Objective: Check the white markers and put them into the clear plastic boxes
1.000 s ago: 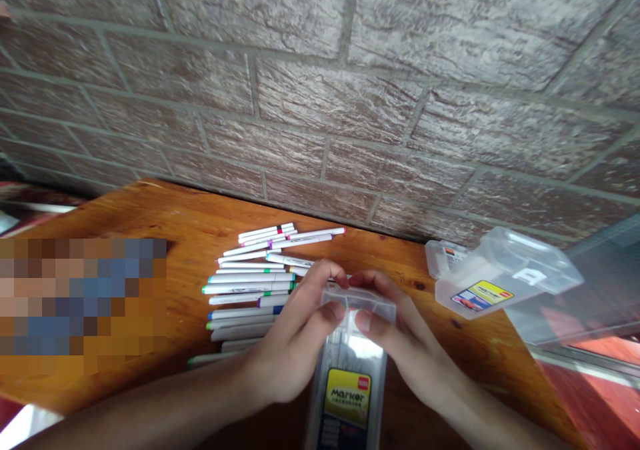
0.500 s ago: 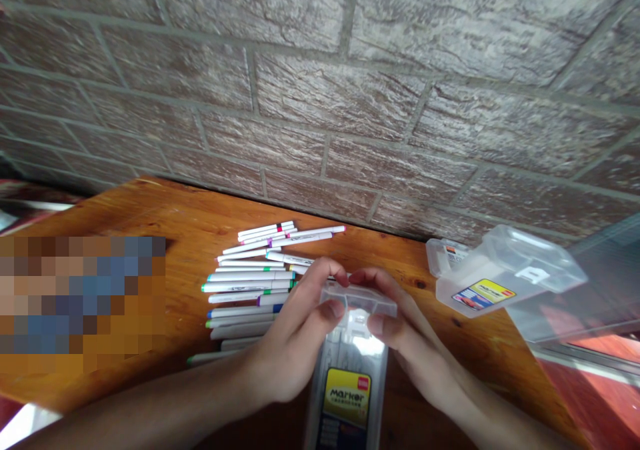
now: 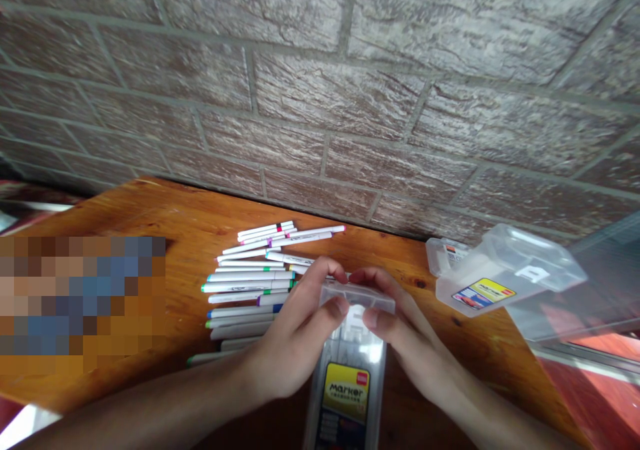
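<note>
Gripped far lid end of marker case (image 3: 350,370) with left hand (image 3: 295,350) and right hand (image 3: 405,347); long axis toward body.

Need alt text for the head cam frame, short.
Both hands, left hand and right hand, grip the far end of a clear marker case lying on a wooden table. Loose white markers lie to the left, a second clear case to the right, before a brick wall.
</note>
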`<state>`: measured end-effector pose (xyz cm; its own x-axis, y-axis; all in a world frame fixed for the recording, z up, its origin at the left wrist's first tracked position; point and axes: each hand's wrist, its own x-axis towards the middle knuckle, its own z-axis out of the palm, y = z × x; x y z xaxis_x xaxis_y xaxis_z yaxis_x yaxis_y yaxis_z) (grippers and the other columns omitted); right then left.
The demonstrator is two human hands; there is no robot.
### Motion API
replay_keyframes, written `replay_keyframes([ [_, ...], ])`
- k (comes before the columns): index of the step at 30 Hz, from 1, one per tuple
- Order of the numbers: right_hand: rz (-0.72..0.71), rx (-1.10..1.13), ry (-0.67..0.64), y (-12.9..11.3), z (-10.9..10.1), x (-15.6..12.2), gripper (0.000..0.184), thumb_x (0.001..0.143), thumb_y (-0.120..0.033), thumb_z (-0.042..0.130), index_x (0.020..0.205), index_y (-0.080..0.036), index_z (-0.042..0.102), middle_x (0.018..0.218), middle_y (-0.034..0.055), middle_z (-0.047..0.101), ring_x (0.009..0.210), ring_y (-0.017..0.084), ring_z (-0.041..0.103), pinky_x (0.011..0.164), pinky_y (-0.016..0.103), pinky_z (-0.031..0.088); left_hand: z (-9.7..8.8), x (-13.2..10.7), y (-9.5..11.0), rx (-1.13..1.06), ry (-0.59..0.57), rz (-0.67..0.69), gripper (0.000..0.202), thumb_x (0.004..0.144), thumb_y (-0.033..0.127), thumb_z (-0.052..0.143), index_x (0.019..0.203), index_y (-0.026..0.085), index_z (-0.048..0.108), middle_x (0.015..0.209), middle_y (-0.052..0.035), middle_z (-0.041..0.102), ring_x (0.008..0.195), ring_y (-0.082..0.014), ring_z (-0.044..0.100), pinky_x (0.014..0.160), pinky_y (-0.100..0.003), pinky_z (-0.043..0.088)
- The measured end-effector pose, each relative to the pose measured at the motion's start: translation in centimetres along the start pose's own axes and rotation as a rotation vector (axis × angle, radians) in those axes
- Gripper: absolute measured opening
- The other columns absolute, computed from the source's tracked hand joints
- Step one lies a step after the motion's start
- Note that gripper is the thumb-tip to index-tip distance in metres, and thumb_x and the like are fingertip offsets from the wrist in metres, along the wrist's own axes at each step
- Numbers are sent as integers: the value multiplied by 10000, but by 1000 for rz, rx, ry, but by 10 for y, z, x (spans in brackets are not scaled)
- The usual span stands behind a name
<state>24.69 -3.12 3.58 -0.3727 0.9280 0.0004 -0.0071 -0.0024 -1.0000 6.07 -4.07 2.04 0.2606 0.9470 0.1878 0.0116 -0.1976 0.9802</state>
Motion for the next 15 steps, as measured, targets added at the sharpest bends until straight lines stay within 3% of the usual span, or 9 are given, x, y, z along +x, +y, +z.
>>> replay_keyframes([
  [6, -15, -36, 52, -2, 1, 3, 331, 878, -463, 739, 1073, -227, 612, 1018, 37, 665, 903, 227, 614, 763, 327, 525, 5, -2, 1, -49, 5, -25, 277, 1067, 493, 475, 1165, 237, 511, 1082, -34, 599, 1043, -239, 550, 896, -350, 443],
  [11, 18, -80, 57, -5, 2, 4, 340, 871, -475, 750, 1053, -233, 595, 978, 33, 657, 868, 226, 613, 750, 331, 525, 7, -1, 3, -57, 5, -42, 285, 1006, 466, 591, 1143, 225, 526, 1033, -30, 591, 942, -219, 538, 831, -341, 453],
  [15, -7, -44, 23, -5, 0, 1, 335, 858, -439, 736, 1084, -239, 592, 991, 34, 655, 884, 230, 604, 754, 332, 526, 6, -1, 5, -66, -18, -44, 248, 979, 389, 576, 1149, 219, 518, 1024, -34, 585, 895, -213, 527, 787, -340, 451],
])
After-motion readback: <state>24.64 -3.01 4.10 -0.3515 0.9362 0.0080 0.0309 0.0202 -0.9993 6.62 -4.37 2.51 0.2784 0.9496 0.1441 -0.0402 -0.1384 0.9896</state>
